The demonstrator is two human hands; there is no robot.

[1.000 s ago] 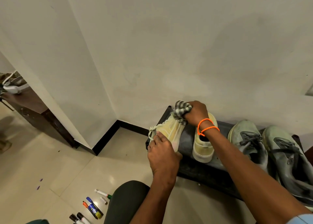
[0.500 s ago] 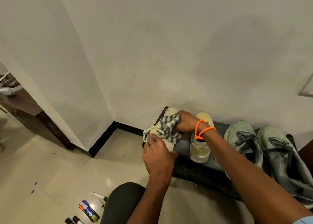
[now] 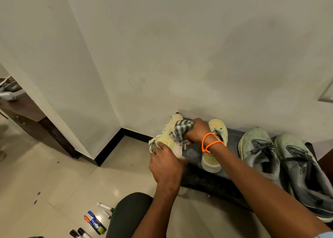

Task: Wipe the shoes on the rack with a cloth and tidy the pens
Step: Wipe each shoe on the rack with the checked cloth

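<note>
The left hand (image 3: 166,163) curls round the yellow shoe's (image 3: 169,138) heel, tilting it; the right hand (image 3: 197,131) (orange-banded wrist) clutches the striped cloth (image 3: 181,129) against its side.

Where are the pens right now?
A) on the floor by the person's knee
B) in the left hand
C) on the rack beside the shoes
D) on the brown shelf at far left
A: the pens lie scattered on the tiled floor beside the knee.
</note>
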